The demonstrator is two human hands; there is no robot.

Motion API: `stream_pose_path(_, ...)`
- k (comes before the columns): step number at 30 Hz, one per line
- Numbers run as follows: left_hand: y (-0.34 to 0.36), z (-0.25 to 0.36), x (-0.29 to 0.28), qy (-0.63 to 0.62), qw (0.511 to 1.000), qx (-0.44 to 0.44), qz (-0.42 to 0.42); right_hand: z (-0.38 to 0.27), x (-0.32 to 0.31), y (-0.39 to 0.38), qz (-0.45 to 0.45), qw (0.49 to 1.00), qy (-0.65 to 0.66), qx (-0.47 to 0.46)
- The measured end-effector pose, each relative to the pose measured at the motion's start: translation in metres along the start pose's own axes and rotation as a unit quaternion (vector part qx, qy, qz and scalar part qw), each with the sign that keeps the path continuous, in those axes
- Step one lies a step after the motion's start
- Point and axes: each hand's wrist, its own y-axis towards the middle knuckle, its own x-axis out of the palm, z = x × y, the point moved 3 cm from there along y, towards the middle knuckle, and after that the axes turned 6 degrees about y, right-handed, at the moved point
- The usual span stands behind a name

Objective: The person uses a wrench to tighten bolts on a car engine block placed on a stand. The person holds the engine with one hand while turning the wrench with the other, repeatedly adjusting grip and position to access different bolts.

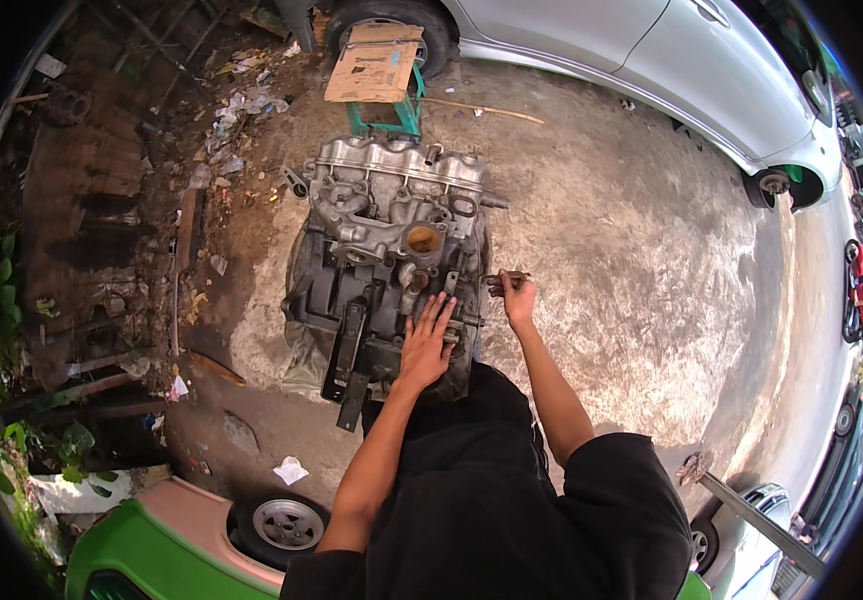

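Observation:
A grey metal car engine stands in front of me, with a ribbed silver cover along its far side and a round brown-lined opening in the middle. My left hand lies on the near part of the engine, its fingers stretched out over the dark metal. Just off the engine's right side, my right hand is closed around a slim brownish metal piece; its exact kind is too small to make out. A dark bracket runs along the engine left of my left hand.
Beyond the engine is a green stool with cardboard on top. A silver car stands at the far right, a green car at the near left. Litter and planks line the left side. A thin stick lies on the concrete.

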Motion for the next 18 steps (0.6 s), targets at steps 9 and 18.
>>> stream_pose_path(9, 0.0, 0.002, 0.003, -0.008, 0.998, -0.027, 0.048, 0.01, 0.004, 0.044, -0.021, 0.982, -0.151, 0.11)
stream_pose_path(18, 0.001, 0.0, 0.01, 0.018, 0.995, -0.019, 0.097, 0.025, 0.028, 0.071, -0.084, 0.952, -0.284, 0.08)
